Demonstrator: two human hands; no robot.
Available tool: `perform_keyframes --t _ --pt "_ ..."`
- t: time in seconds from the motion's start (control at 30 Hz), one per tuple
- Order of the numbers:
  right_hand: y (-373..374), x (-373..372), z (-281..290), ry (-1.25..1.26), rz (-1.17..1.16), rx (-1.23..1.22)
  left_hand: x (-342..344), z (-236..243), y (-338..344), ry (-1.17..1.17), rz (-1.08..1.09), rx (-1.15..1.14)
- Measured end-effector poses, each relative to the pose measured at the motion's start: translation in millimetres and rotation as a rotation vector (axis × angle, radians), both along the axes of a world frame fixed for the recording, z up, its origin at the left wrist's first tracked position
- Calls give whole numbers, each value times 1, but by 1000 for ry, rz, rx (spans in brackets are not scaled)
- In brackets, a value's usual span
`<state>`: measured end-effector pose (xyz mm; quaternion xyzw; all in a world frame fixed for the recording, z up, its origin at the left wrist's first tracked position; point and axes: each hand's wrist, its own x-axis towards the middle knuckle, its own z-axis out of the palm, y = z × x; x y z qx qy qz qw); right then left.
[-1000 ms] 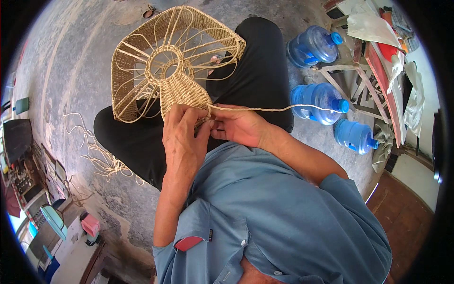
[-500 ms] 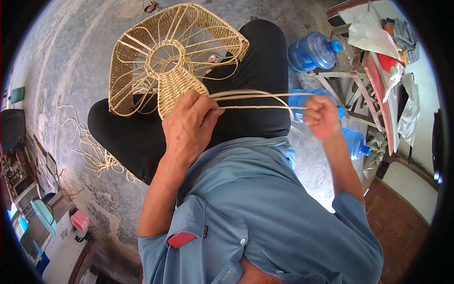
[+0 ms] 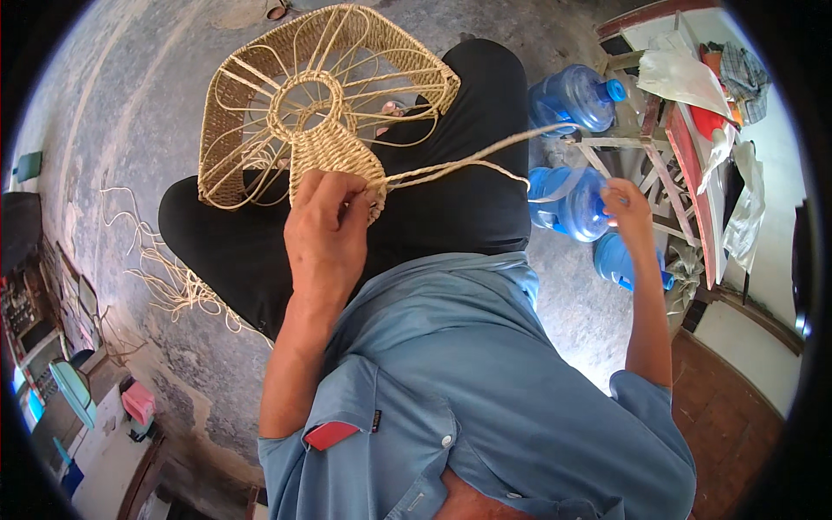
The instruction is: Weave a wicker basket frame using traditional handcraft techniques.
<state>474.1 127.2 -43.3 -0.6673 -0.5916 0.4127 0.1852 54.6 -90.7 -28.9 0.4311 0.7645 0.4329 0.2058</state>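
Observation:
A half-woven straw basket frame (image 3: 321, 104) rests on my lap, its open ribs fanning out from a round woven ring. My left hand (image 3: 328, 227) presses on the woven patch at the frame's near edge, fingers closed over the strands there. A pale straw strand (image 3: 459, 160) runs taut from that spot out to the right. My right hand (image 3: 626, 206) is stretched far to the right and pinches the end of that strand, pulling it out above the water bottles.
Three blue water bottles (image 3: 574, 91) lie on the concrete floor at right, beside a wooden frame table (image 3: 685, 147) with bags and cloth. Loose straw strands (image 3: 178, 282) trail on the floor at left. Boxes and small coloured items sit at lower left.
My right hand has moved from beside the left hand far out to the right, drawing the straw strand through and taut. The left hand stayed on the woven patch.

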Motion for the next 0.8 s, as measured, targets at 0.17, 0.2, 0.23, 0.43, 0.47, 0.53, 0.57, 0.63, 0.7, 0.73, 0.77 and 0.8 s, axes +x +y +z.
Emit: perform_keyframes --t 0.17,0.2,0.23,0.43,0.47,0.53,0.57,0.63,0.7,0.73,0.77,0.8 --pt "-73 -128 22 393 589 -436 2 9 -2 202 -34 -154" --pt "-87 -155 19 406 595 -452 2 10 -1 164 -34 -166" --pt "-99 -179 16 495 636 -444 2 10 0 120 -37 -185" --pt "-121 -267 -11 703 446 -646 0 11 2 -7 21 -205" --pt "-122 -272 -16 803 324 -739 0 11 1 -9 24 -208" --pt "-120 -274 -24 895 199 -829 -1 10 1 -45 53 -201" --pt "-119 -272 -28 898 135 -830 -1 10 0 -49 55 -201" --pt "-114 -264 -29 894 74 -831 -2 10 -1 -88 69 -206" --pt "-105 -247 -23 680 70 -570 -3 9 -1 -113 76 -208" --pt "-97 -239 -17 664 29 -454 -3 9 -1 -143 87 -225" --pt "-87 -231 -10 692 -14 -457 -3 8 -1 -141 93 -204" --pt "-88 -227 -5 744 21 -472 -3 8 0 -98 76 -204"
